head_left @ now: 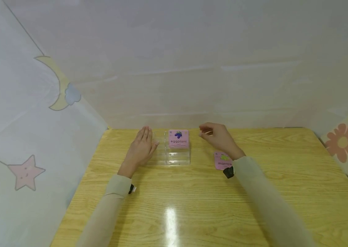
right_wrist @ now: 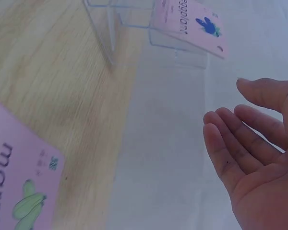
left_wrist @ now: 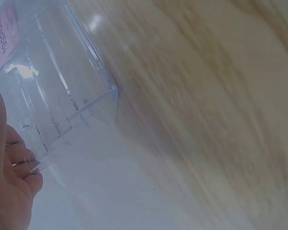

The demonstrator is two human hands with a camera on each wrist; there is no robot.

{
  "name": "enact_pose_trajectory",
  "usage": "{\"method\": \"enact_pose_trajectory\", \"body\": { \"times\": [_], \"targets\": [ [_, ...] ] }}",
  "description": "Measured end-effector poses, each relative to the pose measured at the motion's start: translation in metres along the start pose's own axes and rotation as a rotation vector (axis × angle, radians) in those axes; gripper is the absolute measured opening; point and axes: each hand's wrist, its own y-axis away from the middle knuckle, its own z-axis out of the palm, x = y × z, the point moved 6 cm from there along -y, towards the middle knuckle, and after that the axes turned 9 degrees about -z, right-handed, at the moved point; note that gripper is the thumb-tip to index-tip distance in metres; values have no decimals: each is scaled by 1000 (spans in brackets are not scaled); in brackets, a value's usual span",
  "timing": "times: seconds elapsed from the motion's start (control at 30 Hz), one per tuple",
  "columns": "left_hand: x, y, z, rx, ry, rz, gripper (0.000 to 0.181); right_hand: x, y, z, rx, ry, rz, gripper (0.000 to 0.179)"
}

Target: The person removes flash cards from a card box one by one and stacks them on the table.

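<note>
A clear plastic tiered display rack (head_left: 178,158) stands near the back of the table. My left hand (head_left: 141,147) holds its left end; in the left wrist view, the fingers (left_wrist: 20,160) bend round the rack's edge. A pink eggplant card (head_left: 178,139) leans on the upper tier of the rack's right half. To the right of the rack, my right hand (head_left: 218,137) is raised with fingers loosely bent, nothing between them. In the right wrist view its palm shows bare, apart from the card. Under the right wrist lies a pink marrow card (head_left: 221,160), partly hidden by the wrist.
The wooden table (head_left: 161,195) meets a pale wall sheet (head_left: 177,85) right behind the rack. Side sheets with a printed moon, star and flower rise at left and right. Dark straps sit on both wrists.
</note>
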Motion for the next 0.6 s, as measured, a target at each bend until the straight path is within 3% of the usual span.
{"method": "enact_pose_trajectory", "body": {
  "times": [0.27, 0.6],
  "targets": [
    [1, 1, 1, 10, 10, -9, 75, -15, -15, 17, -68, 82, 8, 53],
    [0, 2, 2, 16, 8, -19, 76, -36, -27, 29, -106, 150, -49, 61]
  ]
}}
